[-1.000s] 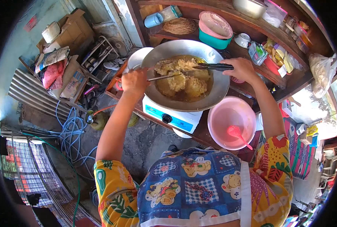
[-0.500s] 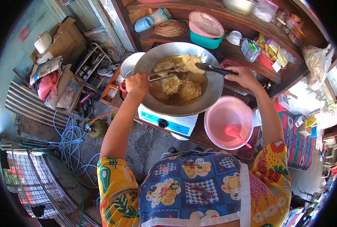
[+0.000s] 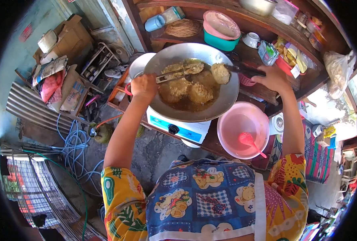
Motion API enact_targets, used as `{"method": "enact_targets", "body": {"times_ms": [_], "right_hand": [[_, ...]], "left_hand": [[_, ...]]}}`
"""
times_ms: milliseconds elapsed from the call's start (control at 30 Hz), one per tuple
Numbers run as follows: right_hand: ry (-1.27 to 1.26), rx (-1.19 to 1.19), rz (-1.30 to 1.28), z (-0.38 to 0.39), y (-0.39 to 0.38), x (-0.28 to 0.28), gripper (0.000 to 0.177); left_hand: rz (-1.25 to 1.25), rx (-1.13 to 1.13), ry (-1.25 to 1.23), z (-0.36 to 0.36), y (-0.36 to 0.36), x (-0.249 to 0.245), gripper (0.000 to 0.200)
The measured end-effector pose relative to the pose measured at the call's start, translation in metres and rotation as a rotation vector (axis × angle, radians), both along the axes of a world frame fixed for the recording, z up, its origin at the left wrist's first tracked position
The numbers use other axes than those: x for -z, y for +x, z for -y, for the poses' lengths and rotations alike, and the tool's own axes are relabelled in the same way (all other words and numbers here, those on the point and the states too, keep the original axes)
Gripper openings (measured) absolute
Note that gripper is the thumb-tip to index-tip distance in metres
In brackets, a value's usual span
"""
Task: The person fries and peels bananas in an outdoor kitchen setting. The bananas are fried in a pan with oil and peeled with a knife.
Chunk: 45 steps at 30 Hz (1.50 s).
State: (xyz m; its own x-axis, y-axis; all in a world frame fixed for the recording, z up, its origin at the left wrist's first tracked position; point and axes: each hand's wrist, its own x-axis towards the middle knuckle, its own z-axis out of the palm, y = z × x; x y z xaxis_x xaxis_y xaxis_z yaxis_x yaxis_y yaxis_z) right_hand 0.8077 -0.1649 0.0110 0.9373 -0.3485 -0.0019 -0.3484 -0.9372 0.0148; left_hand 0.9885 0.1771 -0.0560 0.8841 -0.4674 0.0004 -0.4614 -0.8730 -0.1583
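Note:
A large metal wok [image 3: 226, 96] with brown oil sits on a white and blue stove [image 3: 177, 127]. Several battered pieces [image 3: 200, 93] lie in the oil. My left hand [image 3: 144, 86] is closed on metal tongs [image 3: 162, 78], whose tips reach among the pieces at the wok's left. My right hand [image 3: 272, 78] grips a black-handled utensil [image 3: 246, 71]. At that utensil's end, near the wok's right inner wall, is one pale battered piece [image 3: 220, 74]. Whether the utensil pinches or only touches it cannot be made out.
A pink basin [image 3: 242, 116] holding liquid and a pink ladle [image 3: 247, 138] stands right of the stove. Behind the wok are wooden shelves [image 3: 218, 9] with bowls and bags. A blue hose [image 3: 72, 148] lies on the floor at the left.
My right hand and its utensil have moved right, and the pale battered piece has shifted from the wok's upper middle toward its right wall. My left hand has moved slightly.

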Motion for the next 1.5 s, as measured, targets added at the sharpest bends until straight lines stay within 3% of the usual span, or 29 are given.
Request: {"method": "enact_targets", "body": {"times_ms": [33,233,300,500,600,667,733,800,900,967,1100,1200,1267,1367,1500], "right_hand": [[-0.108,-0.018,0.111,-0.011,-0.003,-0.006,0.046],[-0.160,-0.335,0.122,-0.060,0.044,0.035,0.053],[-0.153,-0.377,0.122,-0.060,0.066,0.062,0.050],[-0.060,-0.453,0.132,-0.024,0.089,0.068,0.045],[0.291,-0.424,0.170,0.010,0.103,0.080,0.046],[0.317,-0.475,0.261,0.023,0.108,0.084,0.045],[0.784,-0.026,-0.094,0.026,0.110,0.073,0.047],[0.824,-0.002,-0.097,0.030,0.110,0.075,0.048],[0.602,-0.024,-0.066,0.022,0.105,0.064,0.044],[-0.066,-0.122,0.072,0.003,0.094,0.048,0.044],[-0.154,-0.089,0.122,-0.028,0.089,0.026,0.046],[-0.184,-0.513,0.178,-0.042,0.089,0.036,0.051],[-0.298,-0.551,0.094,-0.056,0.104,0.054,0.048],[-0.297,-0.671,0.174,-0.056,0.125,0.083,0.045],[-0.217,-0.643,0.085,-0.059,0.134,0.060,0.045]], "left_hand": [[-0.004,-0.007,0.004,-0.001,-0.004,-0.003,0.032],[0.039,0.004,-0.013,-0.003,-0.009,-0.011,0.031],[0.059,0.020,-0.032,-0.006,-0.010,-0.010,0.033],[0.131,-0.037,-0.130,-0.028,-0.018,-0.014,0.032],[0.074,-0.084,-0.095,-0.039,-0.015,-0.016,0.034],[0.012,-0.154,-0.047,-0.038,-0.015,-0.018,0.035],[0.002,-0.158,-0.047,-0.039,-0.014,-0.014,0.036],[-0.012,-0.156,-0.044,-0.036,-0.013,-0.012,0.041],[-0.003,-0.138,-0.044,-0.030,-0.015,-0.012,0.042],[0.021,-0.127,-0.046,-0.030,-0.016,-0.014,0.038],[0.025,-0.152,-0.045,-0.036,-0.016,-0.019,0.039],[0.041,-0.154,-0.069,-0.041,-0.024,-0.020,0.039],[0.064,-0.158,-0.090,-0.043,-0.026,-0.021,0.038],[0.077,-0.184,-0.129,-0.050,-0.034,-0.023,0.038],[0.099,-0.202,-0.102,-0.065,-0.040,-0.030,0.040]]}}
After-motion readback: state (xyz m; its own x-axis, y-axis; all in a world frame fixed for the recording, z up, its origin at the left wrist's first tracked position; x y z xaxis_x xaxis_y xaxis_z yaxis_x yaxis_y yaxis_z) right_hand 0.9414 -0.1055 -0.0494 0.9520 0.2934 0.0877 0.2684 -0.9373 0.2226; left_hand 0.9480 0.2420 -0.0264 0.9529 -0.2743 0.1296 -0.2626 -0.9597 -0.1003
